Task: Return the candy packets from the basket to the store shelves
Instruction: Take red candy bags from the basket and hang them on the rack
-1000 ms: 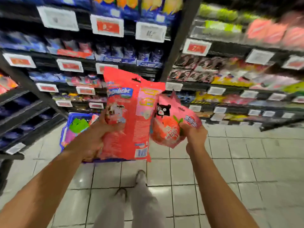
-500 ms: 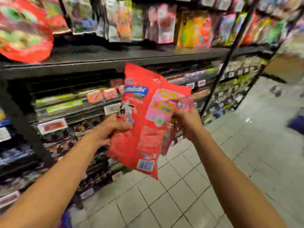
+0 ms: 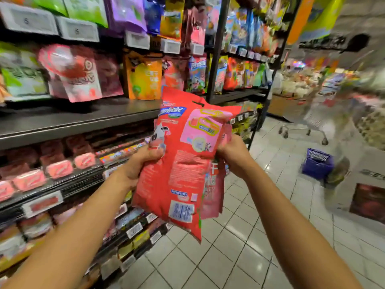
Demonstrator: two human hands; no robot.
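Note:
A large red candy packet [image 3: 183, 163] with a cow picture and a barcode is held upright in front of me. My left hand [image 3: 141, 161] grips its left edge. My right hand [image 3: 233, 155] grips its right edge together with a smaller pink packet [image 3: 212, 195], which is mostly hidden behind the red one. The store shelves [image 3: 83, 119] stand to my left, with hanging candy bags above and boxed sweets below. A blue basket [image 3: 316, 163] sits on the floor far to the right, out of reach of both hands.
A black shelf upright [image 3: 216, 51] stands just behind the packets. A metal shopping trolley [image 3: 308, 122] and a blurred person [image 3: 354, 126] are at the right of the tiled aisle [image 3: 260, 236]. Price tags [image 3: 77, 28] line the shelf edges.
My view has swung right and up along the shelves. The pink packet has slid behind the red one, and both hands now hold the packets together at chest height.

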